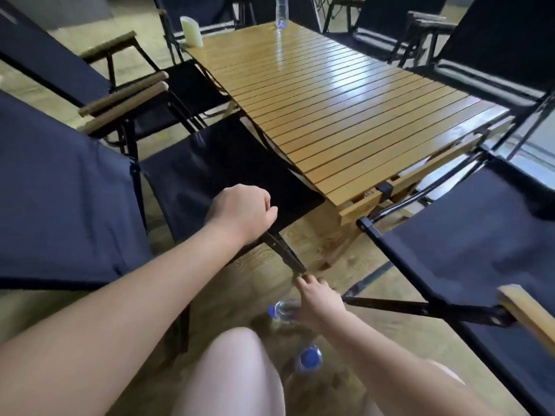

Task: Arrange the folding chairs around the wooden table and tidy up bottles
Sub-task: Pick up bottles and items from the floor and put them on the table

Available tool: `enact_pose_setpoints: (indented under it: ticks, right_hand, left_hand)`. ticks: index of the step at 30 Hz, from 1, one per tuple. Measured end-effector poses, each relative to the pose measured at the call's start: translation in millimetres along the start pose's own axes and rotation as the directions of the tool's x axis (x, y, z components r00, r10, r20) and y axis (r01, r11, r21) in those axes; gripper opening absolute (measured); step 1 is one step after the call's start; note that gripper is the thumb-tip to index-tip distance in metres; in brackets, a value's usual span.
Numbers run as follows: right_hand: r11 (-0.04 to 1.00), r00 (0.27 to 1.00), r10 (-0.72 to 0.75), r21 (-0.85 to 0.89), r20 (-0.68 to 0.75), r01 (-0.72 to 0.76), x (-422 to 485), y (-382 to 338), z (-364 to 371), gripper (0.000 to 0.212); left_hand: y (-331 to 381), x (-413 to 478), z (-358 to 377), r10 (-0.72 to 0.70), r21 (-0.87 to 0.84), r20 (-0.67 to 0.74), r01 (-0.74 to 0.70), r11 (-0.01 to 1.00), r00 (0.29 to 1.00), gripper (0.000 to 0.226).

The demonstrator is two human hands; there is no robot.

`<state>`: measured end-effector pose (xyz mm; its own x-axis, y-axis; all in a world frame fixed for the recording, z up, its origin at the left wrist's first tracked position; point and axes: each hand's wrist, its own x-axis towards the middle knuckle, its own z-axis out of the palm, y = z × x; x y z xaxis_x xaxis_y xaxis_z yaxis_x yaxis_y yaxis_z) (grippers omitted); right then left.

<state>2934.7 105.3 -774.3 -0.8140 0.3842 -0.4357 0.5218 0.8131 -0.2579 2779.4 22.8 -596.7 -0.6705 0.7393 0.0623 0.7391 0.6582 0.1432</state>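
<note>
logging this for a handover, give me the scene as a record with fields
left hand: grips the near-left chair at its seat's front edge
right hand: low beside that chair, above floor bottle; grip unclear
wooden table: slatted top, glossy
table bottle: upright at far end
second floor bottle: blue cap, nearer the camera
white container: table's far-left corner

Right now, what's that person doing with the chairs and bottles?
A person is tidying beside the slatted wooden table. Their left hand grips the front edge of a dark blue folding fabric chair next to it. Their right hand reaches low, fingers by that chair's black leg, just above a clear plastic bottle with a blue cap on the floor. A second blue-capped bottle sits nearer on the floor, and another clear bottle stands at the table's far end.
</note>
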Motion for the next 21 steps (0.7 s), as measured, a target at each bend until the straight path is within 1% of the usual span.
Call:
enact_pose_setpoints:
  ticks: [3,5,7,9,13,15,18,21]
  right_hand:
    - [1.000,0.988,0.007,0.013,0.152,-0.009,4.3,0.8,20.9,0.062]
    - [1.000,0.968,0.027,-0.003,0.251,-0.027,1.1,1.9,34.0,0.072]
    - [0.999,0.951,0.053,-0.012,0.303,-0.052,-1.5,3.6,43.8,0.087]
    - [0.998,0.949,0.060,0.007,0.311,-0.065,0.1,5.6,47.7,0.094]
    - [0.999,0.947,0.046,0.003,0.318,-0.050,3.1,10.7,52.2,0.097]
    - [0.998,0.929,0.061,-0.029,0.366,-0.055,-0.5,12.4,62.1,0.101]
    - [0.996,0.920,0.087,-0.037,0.382,-0.078,-5.7,16.1,78.8,0.094]
    - [0.997,0.923,0.078,-0.032,0.378,-0.071,-3.9,20.0,84.3,0.087]
  left_hand:
    - [-0.3,2.9,1.3,-0.002,0.018,-0.017,0.002,1.000,1.000,0.025]
    - [0.0,3.4,1.2,-0.009,0.025,-0.018,0.009,1.000,1.000,0.026]
    - [0.1,2.8,1.5,-0.006,0.026,-0.013,0.006,1.000,1.000,0.027]
    - [-0.7,3.3,3.4,-0.003,0.008,-0.008,0.003,1.000,1.000,0.027]
    - [3.5,9.3,7.3,-0.002,0.031,-0.027,0.003,1.000,1.000,0.027]
    - [5.6,13.7,8.1,-0.015,0.051,-0.024,0.017,0.999,1.000,0.027]
    - [4.7,14.2,9.2,-0.026,0.035,-0.017,0.027,0.999,1.000,0.026]
    - [4.4,14.8,9.6,-0.017,0.039,-0.020,0.018,0.999,1.000,0.026]
